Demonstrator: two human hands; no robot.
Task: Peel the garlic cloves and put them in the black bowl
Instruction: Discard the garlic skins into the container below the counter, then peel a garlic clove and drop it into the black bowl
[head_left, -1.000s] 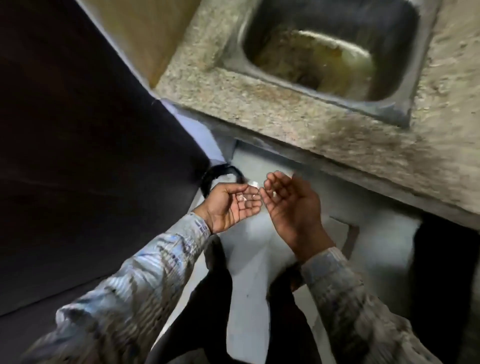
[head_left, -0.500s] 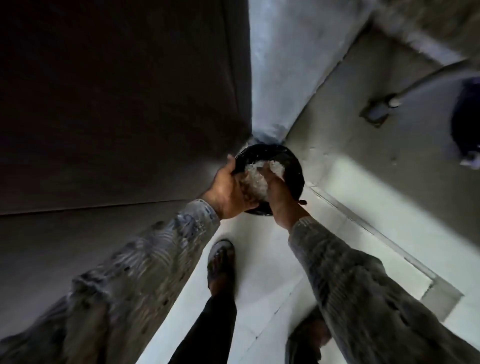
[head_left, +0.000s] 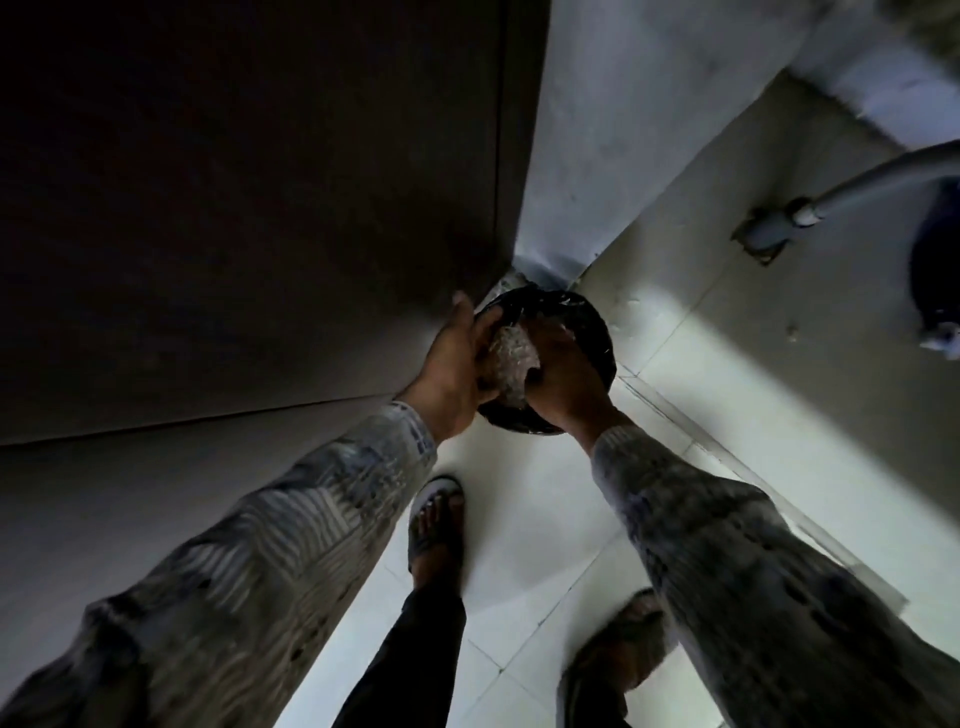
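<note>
Fig. Head view, looking steeply down. 2 forearms in patterned sleeves (head_left: 291, 545) enter from the lower L and lower R corners and converge just above frame ctr.

L hand (head_left: 454, 364): back of hand toward camera, thumb raised and lying along the dark panel (head_left: 260, 182), fingers curled inward round the L side of a pale flaky mass (head_left: 511, 358).

R hand (head_left: 566, 382): knuckles up, wrist bent, fingers curved over the R side of the same mass. Fingertips of both hands are buried in the flakes, so exact closure cannot be told. The 2 hands cup the mass between them, palms facing each other.

Black round container (head_left: 597, 332): at frame ctr, on the floor in the corner where the dark panel meets the pale wall (head_left: 597, 130). Its mouth faces up toward the camera; being round, it shows no long axis. Whether it is the bowl of the task cannot be told. The mass sits inside the rim, its longer dimension running approx. top to bottom of frame. No single clove can be made out.

Also visible: pale tiled floor (head_left: 519, 519); 1 sandalled foot (head_left: 434, 519) below ctr, a 2nd, blurred foot (head_left: 618, 639) lower R; grey pipe (head_left: 883, 176) upper R.
</note>
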